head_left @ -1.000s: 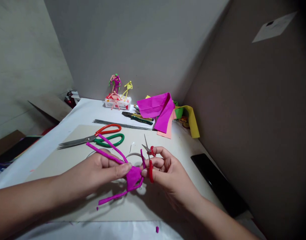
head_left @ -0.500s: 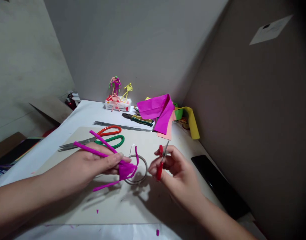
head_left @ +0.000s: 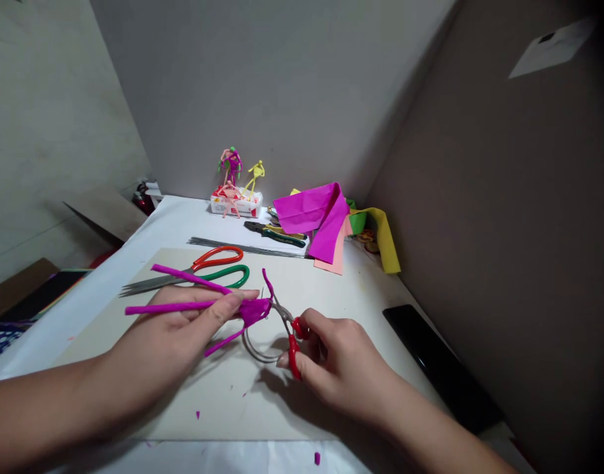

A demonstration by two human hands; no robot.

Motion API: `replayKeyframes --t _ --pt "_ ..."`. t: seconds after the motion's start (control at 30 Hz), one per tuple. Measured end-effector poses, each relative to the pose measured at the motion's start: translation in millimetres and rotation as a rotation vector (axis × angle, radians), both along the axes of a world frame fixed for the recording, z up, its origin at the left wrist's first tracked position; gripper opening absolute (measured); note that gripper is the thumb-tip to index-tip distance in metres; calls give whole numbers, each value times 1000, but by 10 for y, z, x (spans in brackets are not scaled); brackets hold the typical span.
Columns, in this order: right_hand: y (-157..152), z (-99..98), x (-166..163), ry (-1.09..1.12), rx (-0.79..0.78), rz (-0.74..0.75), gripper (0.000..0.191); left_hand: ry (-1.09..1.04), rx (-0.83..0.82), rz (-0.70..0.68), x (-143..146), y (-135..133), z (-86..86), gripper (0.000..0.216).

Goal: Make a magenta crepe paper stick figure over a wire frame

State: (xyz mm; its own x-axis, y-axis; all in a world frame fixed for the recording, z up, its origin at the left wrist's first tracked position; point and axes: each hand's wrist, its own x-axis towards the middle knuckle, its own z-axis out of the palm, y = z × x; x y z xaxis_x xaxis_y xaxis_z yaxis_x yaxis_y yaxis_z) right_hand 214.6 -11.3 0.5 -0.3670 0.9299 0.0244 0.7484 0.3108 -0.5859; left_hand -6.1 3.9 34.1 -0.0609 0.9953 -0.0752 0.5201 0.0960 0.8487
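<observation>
L hand (head_left: 183,331), ctr-left of frame, pinched on magenta paper figure (head_left: 255,311), prob. steadying it; R hand (head_left: 336,349), lower ctr, half-curled thru red-handled scissors (head_left: 282,313), blades at figure's right end.

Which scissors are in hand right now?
The small red-handled scissors, in the right hand, blades at the magenta figure. The larger pair, with one orange and one green handle, lies on the board.
</observation>
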Motion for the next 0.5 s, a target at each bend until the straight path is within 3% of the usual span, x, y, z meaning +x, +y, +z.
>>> replayKeyframes --t 0.27,0.4,0.5 --pt "0 32 2 -87 72 4 9 -345 3 -72 73 -13 164 12" --pt "12 46 12 -107 73 27 9 -147 -13 -8 51 -34 93 9" --pt "9 51 24 -107 81 68 12 -29 41 -77 33 -60 18 11"
